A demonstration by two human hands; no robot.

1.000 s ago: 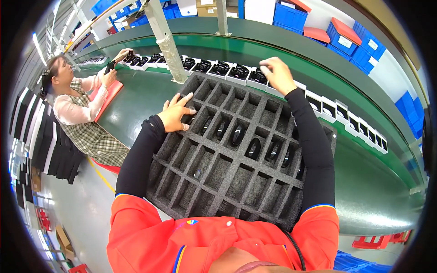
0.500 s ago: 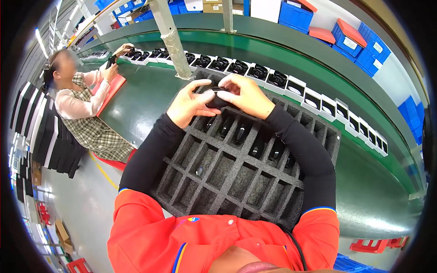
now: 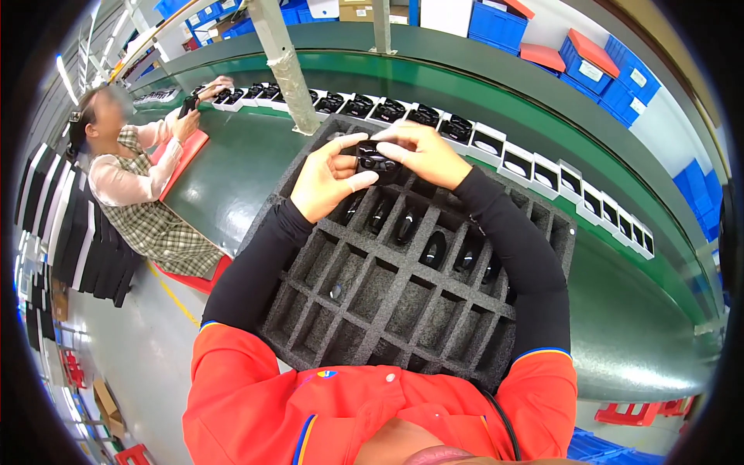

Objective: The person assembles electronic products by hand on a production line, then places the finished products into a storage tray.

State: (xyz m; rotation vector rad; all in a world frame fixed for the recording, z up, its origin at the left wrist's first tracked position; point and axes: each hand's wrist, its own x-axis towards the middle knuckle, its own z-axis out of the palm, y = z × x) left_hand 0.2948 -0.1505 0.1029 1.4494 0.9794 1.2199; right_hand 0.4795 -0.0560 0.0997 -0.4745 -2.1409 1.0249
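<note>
Above the far part of a grey foam tray (image 3: 385,255), a glossy black earbud case (image 3: 375,161) is held between both hands. It stands open, with its moulded inside showing. My left hand (image 3: 324,180) grips its left side, thumb along the lower edge and fingers curled at the top. My right hand (image 3: 428,157) pinches its right side, the fingers over the upper edge. Below the hands, several dark rounded cases (image 3: 407,226) sit in the tray's middle slots. One nearer slot contains a small shiny piece (image 3: 335,291). My hands hide some of the far slots.
Beyond the tray, a row of white boxes (image 3: 518,167) runs along the green bench (image 3: 620,310); those toward the left hold black items (image 3: 390,110). A grey post (image 3: 291,81) rises near the tray's far left corner. Another person (image 3: 139,170) works at left. Blue bins (image 3: 496,29) stand behind.
The case was closed or mostly covered by my fingers; now it is open, its inside facing me. My thumbs have moved apart to its edges. The view has shifted slightly.
</note>
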